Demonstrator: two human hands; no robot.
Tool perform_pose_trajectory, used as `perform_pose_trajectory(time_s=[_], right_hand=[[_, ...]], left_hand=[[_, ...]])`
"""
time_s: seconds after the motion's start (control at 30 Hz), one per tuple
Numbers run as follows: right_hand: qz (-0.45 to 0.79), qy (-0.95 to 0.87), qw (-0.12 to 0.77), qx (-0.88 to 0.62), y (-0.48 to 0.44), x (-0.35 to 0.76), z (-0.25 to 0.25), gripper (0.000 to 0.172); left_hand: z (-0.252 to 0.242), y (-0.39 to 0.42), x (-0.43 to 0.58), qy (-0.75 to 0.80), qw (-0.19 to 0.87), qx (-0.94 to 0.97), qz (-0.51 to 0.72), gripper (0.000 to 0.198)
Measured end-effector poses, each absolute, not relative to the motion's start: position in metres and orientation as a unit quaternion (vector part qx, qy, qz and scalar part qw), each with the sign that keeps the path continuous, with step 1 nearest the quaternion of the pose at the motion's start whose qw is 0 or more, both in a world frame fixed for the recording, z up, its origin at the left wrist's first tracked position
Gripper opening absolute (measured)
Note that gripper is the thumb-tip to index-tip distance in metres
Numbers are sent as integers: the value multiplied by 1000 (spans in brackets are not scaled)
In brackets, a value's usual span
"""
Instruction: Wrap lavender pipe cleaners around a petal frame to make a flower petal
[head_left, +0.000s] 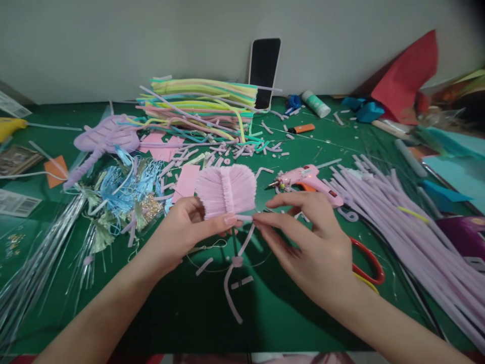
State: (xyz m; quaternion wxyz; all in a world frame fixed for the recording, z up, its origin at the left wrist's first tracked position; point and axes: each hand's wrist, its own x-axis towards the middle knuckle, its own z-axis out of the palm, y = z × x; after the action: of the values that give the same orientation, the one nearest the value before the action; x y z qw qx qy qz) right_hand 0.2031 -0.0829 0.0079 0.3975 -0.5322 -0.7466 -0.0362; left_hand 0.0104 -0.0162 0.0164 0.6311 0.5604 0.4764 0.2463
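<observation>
A fan-shaped piece made of lilac pipe cleaners [242, 189], with a raised ridge down its middle, is held up over the table. My left hand [189, 222] grips its lower left edge, the thumb lying along the bottom. With thumb and index finger, my right hand [303, 237] pinches the end of a short lilac pipe cleaner [244, 218] at the fan's lower edge. Below, a bent lilac pipe cleaner with a small knot [237, 261] lies beside short cut pieces [242, 282].
A pink glue gun [306, 178] and red-handled scissors [369, 260] lie near my right hand. Lilac pipe cleaners [409, 242] are heaped at right, coloured ones [204, 106] at the back. A phone [264, 71] leans on the wall. Blue tassels [127, 184] lie at left.
</observation>
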Motion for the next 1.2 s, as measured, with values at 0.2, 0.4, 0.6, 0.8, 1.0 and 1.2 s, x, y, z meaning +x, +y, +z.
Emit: perform_pose_trajectory(time_s=[0.2, 0.4, 0.6, 0.8, 1.0, 1.2], right_hand=[[-29, -764, 388, -514, -81, 205, 13, 13], [23, -745, 405, -529, -78, 209, 17, 15], [250, -635, 416, -601, -71, 209, 23, 4], [364, -609, 405, -577, -67, 206, 25, 15], [463, -545, 446, -538, -67, 204, 26, 20], [653, -392, 471, -444, -66, 207, 22, 15]], left_hand=[[18, -15, 10, 479, 623, 566, 247, 23], [17, -17, 12, 483, 638, 544, 251, 29], [16, -18, 12, 459, 663, 528, 267, 33], [16, -19, 14, 457, 658, 533, 274, 30], [20, -20, 12, 429, 683, 519, 283, 20], [22, -19, 8, 385, 731, 487, 283, 12]])
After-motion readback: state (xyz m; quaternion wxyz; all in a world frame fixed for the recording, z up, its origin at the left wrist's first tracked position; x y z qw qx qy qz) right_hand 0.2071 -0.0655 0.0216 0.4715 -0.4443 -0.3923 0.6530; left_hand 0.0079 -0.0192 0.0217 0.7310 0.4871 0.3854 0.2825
